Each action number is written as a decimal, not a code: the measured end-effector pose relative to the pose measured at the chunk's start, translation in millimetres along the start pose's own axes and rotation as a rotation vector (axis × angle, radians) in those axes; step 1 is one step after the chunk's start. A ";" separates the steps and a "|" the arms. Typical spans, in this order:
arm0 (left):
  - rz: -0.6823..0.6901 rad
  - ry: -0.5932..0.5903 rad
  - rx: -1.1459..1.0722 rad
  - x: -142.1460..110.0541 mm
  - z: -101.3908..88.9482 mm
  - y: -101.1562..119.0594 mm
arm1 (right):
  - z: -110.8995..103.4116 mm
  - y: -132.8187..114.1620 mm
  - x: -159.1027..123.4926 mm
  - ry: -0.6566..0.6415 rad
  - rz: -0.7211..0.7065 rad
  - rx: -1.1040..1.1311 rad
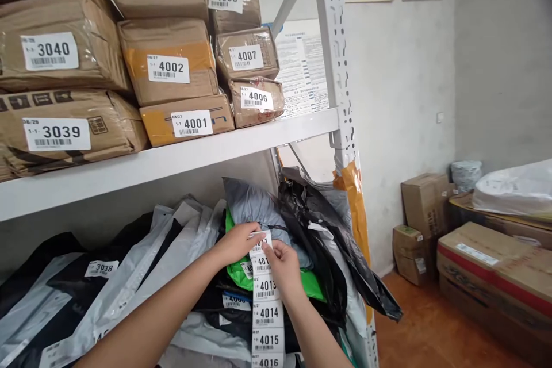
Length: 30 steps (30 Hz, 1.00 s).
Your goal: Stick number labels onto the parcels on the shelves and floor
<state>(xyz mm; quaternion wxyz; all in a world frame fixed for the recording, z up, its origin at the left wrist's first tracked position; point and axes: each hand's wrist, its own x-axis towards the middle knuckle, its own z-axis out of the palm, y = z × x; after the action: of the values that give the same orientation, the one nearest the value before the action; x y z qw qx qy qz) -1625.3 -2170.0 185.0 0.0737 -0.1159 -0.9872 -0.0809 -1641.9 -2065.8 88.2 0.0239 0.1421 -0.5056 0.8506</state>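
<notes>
Between my two hands hangs a strip of white number labels (268,314), printed 4013, 4014, 4015 and 4016 lower down. My left hand (238,243) pinches the strip's upper end from the left, at the label ending in 11. Fingers and thumb of my right hand (282,261) grip the same end from the right and cover part of the digits. Just behind the hands lie a grey plastic parcel (248,204) and a bright green parcel (313,284). To their right drapes a crumpled black plastic bag (332,241).
Labelled cardboard boxes (168,63) stand stacked on the white upper shelf (241,146). Grey and black mailing bags (142,264) fill the lower level. A perforated shelf post (340,69) with orange tape rises at the right. Large cartons (495,276) sit on the reddish floor beyond.
</notes>
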 end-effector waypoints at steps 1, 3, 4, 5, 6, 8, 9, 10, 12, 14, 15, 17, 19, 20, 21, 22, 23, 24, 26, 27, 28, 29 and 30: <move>0.010 0.019 0.103 -0.6 0.8 2.8 | 0.4 0.8 0.6 0.039 0.001 -0.016; 0.011 0.054 0.259 -0.6 3.7 7.9 | 0.6 2.4 1.4 0.110 0.005 -0.031; -0.002 0.059 0.297 -0.2 5.3 9.8 | 0.3 3.0 1.4 0.110 0.020 -0.018; -0.018 0.055 0.315 0.5 6.9 11.2 | -0.4 3.2 1.3 0.090 0.043 0.003; -0.032 0.049 0.335 1.4 8.3 12.0 | -1.1 3.1 1.2 0.053 0.071 0.027; -0.051 0.036 0.366 3.4 10.3 12.5 | -2.7 2.2 0.8 -0.035 0.130 0.063; -0.056 0.031 0.381 4.5 11.0 12.5 | -3.2 1.5 0.5 -0.061 0.148 0.066; -0.060 0.028 0.393 5.5 11.8 12.4 | -3.6 0.8 0.0 -0.060 0.160 0.063; -0.063 0.031 0.413 7.4 14.0 12.4 | -5.3 -1.0 -3.3 -0.013 0.180 0.073; -0.067 0.038 0.428 8.6 17.8 12.2 | -10.9 -3.5 -10.8 -0.004 0.203 0.080; -0.072 0.040 0.433 8.7 20.1 11.9 | -16.2 -5.1 -16.0 -0.037 0.219 0.070; -0.092 0.043 0.438 7.8 23.4 11.2 | -32.5 -9.0 -26.4 -0.197 0.265 0.024; -0.124 0.052 0.432 6.5 21.9 11.7 | -53.4 -13.7 -31.4 -0.323 0.290 -0.039; -0.155 0.066 0.430 6.5 18.4 13.0 | -63.8 -16.4 -30.2 -0.324 0.268 -0.066; -0.182 0.090 0.444 7.8 13.1 15.2 | -73.4 -19.3 -26.4 -0.289 0.210 -0.092; -0.187 0.126 0.478 10.9 6.5 18.6 | -81.5 -22.5 -20.4 -0.222 0.118 -0.113; -0.157 0.171 0.524 16.3 -0.7 22.9 | -88.1 -25.7 -12.9 -0.148 0.011 -0.129; -0.085 0.212 0.564 24.1 -7.5 28.0 | -93.2 -29.1 -4.9 -0.092 -0.091 -0.137; 0.145 0.204 0.578 46.6 -16.4 39.0 | -100.9 -35.4 8.6 -0.042 -0.218 -0.139; 0.248 0.141 0.556 60.0 -17.7 43.9 | -104.4 -38.2 12.7 -0.035 -0.234 -0.127; 0.313 0.061 0.530 73.7 -16.9 47.6 | -108.2 -40.6 14.7 -0.032 -0.227 -0.101; 0.345 -0.019 0.518 86.4 -14.7 49.8 | -112.4 -42.4 14.9 -0.032 -0.204 -0.062; 0.361 -0.085 0.525 97.2 -11.6 50.3 | -117.1 -43.8 13.6 -0.031 -0.172 -0.010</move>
<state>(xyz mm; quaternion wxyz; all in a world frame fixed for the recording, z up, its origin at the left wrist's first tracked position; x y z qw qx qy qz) -1705.3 -2102.6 219.4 0.0732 -0.2697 -0.9400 0.1958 -1672.3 -1944.4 76.7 0.0896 0.1978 -0.4959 0.8408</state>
